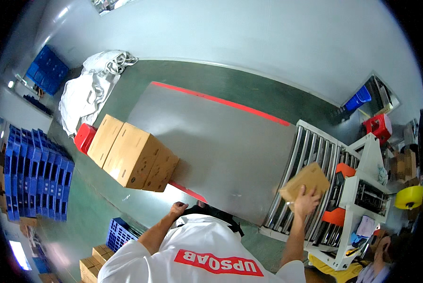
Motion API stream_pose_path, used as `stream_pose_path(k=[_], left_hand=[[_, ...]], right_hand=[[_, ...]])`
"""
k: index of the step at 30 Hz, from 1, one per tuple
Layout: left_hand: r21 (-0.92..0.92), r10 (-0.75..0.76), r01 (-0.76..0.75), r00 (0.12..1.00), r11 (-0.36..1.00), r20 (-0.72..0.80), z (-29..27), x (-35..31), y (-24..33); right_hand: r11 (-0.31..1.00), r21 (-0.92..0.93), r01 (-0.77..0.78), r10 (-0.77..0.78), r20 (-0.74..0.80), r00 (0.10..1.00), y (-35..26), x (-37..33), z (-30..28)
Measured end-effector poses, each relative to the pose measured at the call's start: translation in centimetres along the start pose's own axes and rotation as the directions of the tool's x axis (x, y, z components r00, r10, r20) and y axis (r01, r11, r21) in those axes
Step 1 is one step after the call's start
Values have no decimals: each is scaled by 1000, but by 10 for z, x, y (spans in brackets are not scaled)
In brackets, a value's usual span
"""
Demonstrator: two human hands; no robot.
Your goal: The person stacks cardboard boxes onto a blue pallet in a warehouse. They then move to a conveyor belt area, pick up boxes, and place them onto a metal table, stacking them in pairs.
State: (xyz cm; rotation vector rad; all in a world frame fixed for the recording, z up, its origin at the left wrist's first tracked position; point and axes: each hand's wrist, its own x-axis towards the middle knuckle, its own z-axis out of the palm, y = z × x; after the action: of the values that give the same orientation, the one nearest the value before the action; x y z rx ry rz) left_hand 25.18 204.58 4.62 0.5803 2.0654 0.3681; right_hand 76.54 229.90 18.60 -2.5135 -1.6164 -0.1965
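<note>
Over the metal rollers at the right, a small brown cardboard box (307, 181) sits tilted to the picture's edges. My right hand (306, 202) grips its near side, with fingers on the top face. By my waist, close to the near edge of the grey table (221, 146), my left hand (178, 208) is curled closed, and nothing shows in it. Larger cardboard cartons (129, 153) stand together at the table's left end, out of reach of both hands.
The roller conveyor (310, 146) adjoins the table's right end and leads to a white-framed machine (355, 200) with orange parts. Blue pallets (37, 174) are stacked at the left. A red stool (84, 137) stands beside the cartons, and white sheeting (86, 94) lies behind.
</note>
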Motion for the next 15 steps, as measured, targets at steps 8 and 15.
stream_pose_path(k=[8, 15], left_hand=[[-362, 2, -2, 1000, 932, 1, 1, 2, 5], [-571, -24, 7, 999, 821, -23, -10, -17, -5]], right_hand=[[790, 317, 525, -594, 185, 783, -143, -72, -12], [616, 519, 593, -719, 61, 692, -263, -31, 13]])
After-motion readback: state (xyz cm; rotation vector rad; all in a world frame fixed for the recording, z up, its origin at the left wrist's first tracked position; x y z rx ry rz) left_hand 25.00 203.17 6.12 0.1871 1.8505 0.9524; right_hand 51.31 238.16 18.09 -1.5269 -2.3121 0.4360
